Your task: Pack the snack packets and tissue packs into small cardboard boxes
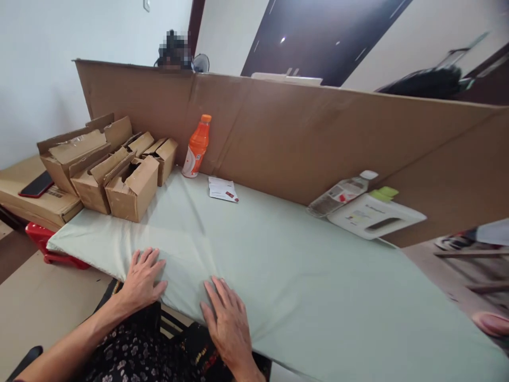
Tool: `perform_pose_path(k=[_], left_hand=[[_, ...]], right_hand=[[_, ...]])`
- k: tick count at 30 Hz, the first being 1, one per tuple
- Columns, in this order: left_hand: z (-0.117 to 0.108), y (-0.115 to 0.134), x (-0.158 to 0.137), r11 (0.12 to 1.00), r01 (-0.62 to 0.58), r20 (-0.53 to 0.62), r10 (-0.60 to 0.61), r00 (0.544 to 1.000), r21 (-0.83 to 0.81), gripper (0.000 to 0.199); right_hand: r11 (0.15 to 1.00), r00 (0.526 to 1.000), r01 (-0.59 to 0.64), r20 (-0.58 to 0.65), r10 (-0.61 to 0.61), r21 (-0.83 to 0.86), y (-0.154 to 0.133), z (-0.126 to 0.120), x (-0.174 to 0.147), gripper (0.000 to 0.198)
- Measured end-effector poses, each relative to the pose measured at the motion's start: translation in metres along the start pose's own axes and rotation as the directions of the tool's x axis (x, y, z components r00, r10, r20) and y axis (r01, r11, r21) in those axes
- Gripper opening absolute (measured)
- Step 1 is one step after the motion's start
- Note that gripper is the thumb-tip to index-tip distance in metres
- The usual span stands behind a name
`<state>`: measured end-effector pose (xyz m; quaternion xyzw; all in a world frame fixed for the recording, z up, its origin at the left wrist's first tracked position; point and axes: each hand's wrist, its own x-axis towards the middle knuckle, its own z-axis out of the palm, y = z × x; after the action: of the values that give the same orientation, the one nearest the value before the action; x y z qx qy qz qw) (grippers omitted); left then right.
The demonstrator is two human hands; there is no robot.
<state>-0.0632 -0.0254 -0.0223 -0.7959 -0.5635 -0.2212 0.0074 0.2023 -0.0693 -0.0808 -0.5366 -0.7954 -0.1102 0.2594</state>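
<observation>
We see the cloth-covered table (pixel 314 286) directly before the wearer, its long axis running from the open cardboard boxes (pixel 131 188) at the left down to the lower right of the view. Both hands lie palm down along its near edge. The left hand (pixel 143 278) is spread, its fingers pointing away from the body and its thumb angled toward the right hand (pixel 228 321). The latter is likewise spread, the fingers pointing forward and slightly left, the thumb set apart.

Toward the far side we note a small white packet (pixel 221 189) lying flat, its longer side roughly parallel to the cardboard panel (pixel 278 127) behind. Just beside it, the orange bottle (pixel 198 147) has its cap uppermost. Farther right, we find a clear bottle (pixel 340 196) next to a white jug (pixel 374 215); the bottle's long axis slants up and right, and whether it leans we cannot tell.
</observation>
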Motion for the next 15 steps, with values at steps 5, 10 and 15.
perform_pose_path(k=[5, 10, 15], left_hand=[[-0.057, -0.04, 0.049, 0.995, 0.1, -0.25, -0.102, 0.963, -0.019, 0.051], [-0.092, -0.074, 0.125, 0.968, 0.246, -0.504, -0.237, 0.83, -0.049, 0.064], [-0.086, -0.079, 0.165, 0.923, 0.295, -0.525, -0.382, 0.76, -0.246, 0.044]], right_hand=[[1.0, 0.999, 0.019, -0.037, -0.018, 0.011, 0.003, 0.0, -0.001, 0.038], [0.999, 0.999, -0.005, -0.045, 0.007, 0.031, 0.002, -0.005, 0.002, 0.037], [0.997, 0.999, -0.049, -0.009, 0.05, 0.062, -0.001, -0.009, 0.007, 0.037]])
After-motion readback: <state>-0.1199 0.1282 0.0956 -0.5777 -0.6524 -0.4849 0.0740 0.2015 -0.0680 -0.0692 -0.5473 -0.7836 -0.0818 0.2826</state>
